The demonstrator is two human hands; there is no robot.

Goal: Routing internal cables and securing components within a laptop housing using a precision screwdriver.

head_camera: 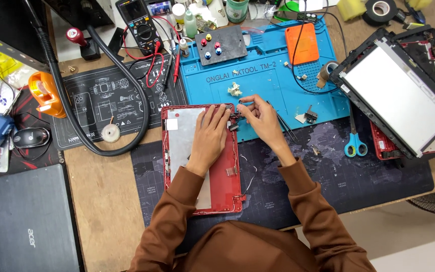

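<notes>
A red laptop lid shell [225, 176] with a silvery inner sheet lies on the dark desk mat in front of me. My left hand [208, 138] rests flat on its upper part, fingers spread toward the top right corner. My right hand [262, 117] is at that same corner, fingertips pinched on a small dark hinge part [234, 120]. Thin black tweezers [283, 123] lie just right of my right hand.
A blue repair mat [263, 75] lies beyond the shell, with an orange pad [302, 43] and a tape roll [327, 70]. A detached screen panel in its frame [399, 95] sits right, blue scissors [354, 143] beside it. A multimeter [138, 25], mouse [30, 137] and closed grey laptop [23, 221] are at the left.
</notes>
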